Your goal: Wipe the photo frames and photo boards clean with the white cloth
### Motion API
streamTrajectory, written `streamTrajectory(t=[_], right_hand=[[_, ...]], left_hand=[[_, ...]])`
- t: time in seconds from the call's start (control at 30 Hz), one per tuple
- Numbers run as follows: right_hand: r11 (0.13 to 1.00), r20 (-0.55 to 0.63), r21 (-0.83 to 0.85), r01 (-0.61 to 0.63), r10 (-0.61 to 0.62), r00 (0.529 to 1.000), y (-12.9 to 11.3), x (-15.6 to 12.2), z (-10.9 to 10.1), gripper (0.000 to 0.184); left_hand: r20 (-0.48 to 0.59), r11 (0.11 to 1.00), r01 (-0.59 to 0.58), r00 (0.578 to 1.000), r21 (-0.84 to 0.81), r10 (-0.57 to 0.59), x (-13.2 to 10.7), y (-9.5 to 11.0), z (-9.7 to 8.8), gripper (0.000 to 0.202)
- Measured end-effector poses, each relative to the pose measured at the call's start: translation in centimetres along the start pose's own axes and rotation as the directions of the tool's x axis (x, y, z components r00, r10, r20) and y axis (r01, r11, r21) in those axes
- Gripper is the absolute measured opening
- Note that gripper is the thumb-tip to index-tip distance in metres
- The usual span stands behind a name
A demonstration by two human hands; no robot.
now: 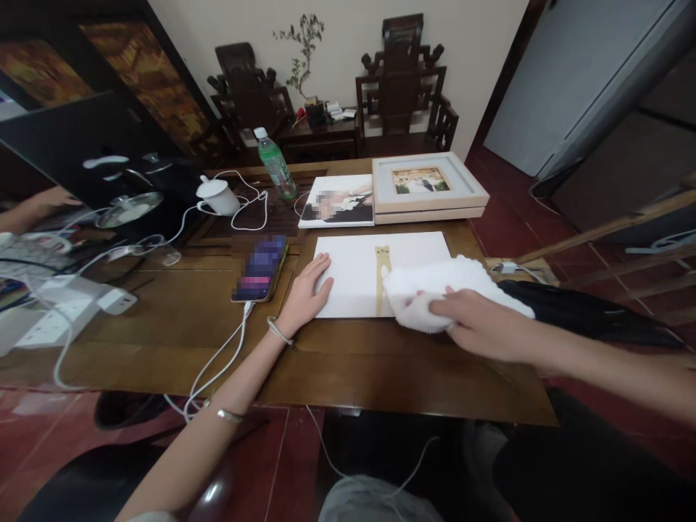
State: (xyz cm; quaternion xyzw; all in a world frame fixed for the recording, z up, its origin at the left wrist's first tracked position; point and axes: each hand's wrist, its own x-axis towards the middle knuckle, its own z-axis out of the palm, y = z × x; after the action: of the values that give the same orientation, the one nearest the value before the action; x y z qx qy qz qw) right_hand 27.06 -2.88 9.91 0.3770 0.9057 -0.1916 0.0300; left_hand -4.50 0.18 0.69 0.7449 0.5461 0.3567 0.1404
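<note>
My left hand lies with its fingers spread on the left edge of a flat white panel, which rests on the wooden table. In my right hand a fluffy white cloth is bunched up. The cloth covers the panel's lower right part and hangs past its right edge. Down the panel's middle runs a tan strip with a cat's face at its top end; whether it is printed or a separate piece I cannot tell. The cloth reaches the strip's right side.
Behind the panel lie a photo print and framed pictures. A phone on a white cable is left of my hand. Farther left are a bottle, a lidded cup, a power strip and another person's hand.
</note>
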Motion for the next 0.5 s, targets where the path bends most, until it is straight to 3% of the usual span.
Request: streamTrajectory(t=[0.1, 0.17, 0.23, 0.37, 0.5], right_hand=[[0.997, 0.027, 0.031, 0.075, -0.076, 0.997, 3.0, 3.4, -2.1, 0.016], [0.995, -0.024, 0.035, 0.088, -0.088, 0.996, 4.6, 5.8, -3.0, 0.016], [0.999, -0.139, 0.036, 0.003, 0.002, 0.99, 5.1, 8.0, -3.1, 0.014], [0.969, -0.322, 0.103, -0.223, 0.245, 0.914, 2.5, 11.1, -1.0, 0.022], [0.991, -0.246, 0.055, -0.123, 0.133, 0.96, -1.7, 11.5, 1.5, 0.038]], left_hand=[[0.002, 1.0, 0.0, 1.0, -0.001, 0.0, 0.0, 0.0, 0.0, 0.044], [0.002, 1.0, -0.002, 1.0, -0.004, 0.002, 0.0, 0.0, 0.0, 0.044], [-0.002, 1.0, -0.006, 1.0, -0.004, 0.006, -0.1, -0.1, 0.0, 0.045], [-0.005, 1.0, -0.013, 1.0, -0.003, 0.013, 0.0, -0.3, 0.0, 0.044], [-0.003, 1.0, -0.013, 1.0, -0.015, 0.013, 0.0, -0.4, 0.1, 0.043]])
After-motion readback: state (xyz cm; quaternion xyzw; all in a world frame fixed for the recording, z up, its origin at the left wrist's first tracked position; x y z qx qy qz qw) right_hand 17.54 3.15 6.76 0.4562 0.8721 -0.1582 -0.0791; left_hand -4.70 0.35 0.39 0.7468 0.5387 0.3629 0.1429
